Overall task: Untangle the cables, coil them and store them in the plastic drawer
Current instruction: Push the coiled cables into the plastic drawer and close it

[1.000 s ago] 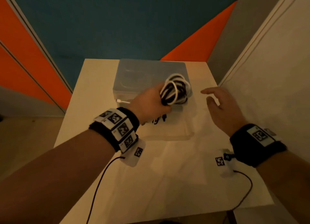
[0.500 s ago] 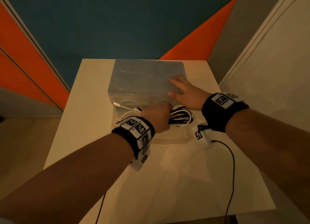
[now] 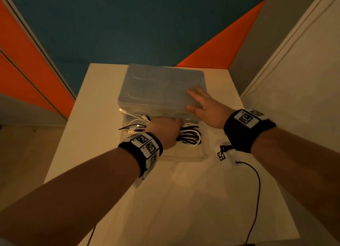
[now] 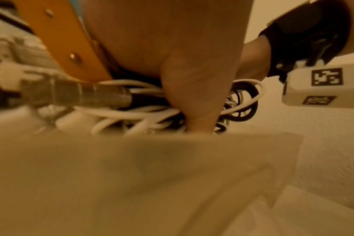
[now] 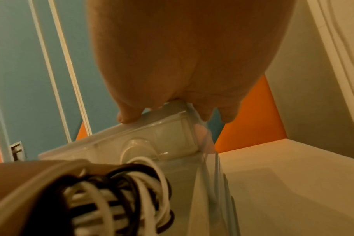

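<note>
From the head view, the plastic drawer unit (image 3: 161,87) sits at the centre of the frame on a pale table (image 3: 88,135), its drawer tray (image 3: 187,155) pulled out toward the lower edge. The left hand (image 3: 165,130) reaches down into the tray, closed around a bundle of black and white cables (image 3: 189,137) that lies inside it. Loose cable ends with plugs (image 3: 134,129) spill over the tray's left rim. The right hand (image 3: 206,107) lies flat on the top front right corner of the unit, fingers straight, holding nothing. How the left fingers wrap the bundle is hidden under the hand's back here.

The left wrist view fills that gap: the thumb (image 4: 196,99), at centre frame, presses down across the white and black loops (image 4: 243,102), pinching them. A blurred plug (image 4: 75,94) crosses the left middle, and the tray's near wall (image 4: 172,175) fills the lower half, out of focus. The other fingers are cut off from sight. At upper right, a tagged wrist band (image 4: 305,35) and its white box show.

The right wrist view shows the palm (image 5: 182,55) from beneath at top centre, with fingertips (image 5: 127,116) resting on the unit's upper edge (image 5: 168,126). The coil (image 5: 119,199) sits at lower left inside the clear tray; the left hand beside it is only a blur.
</note>
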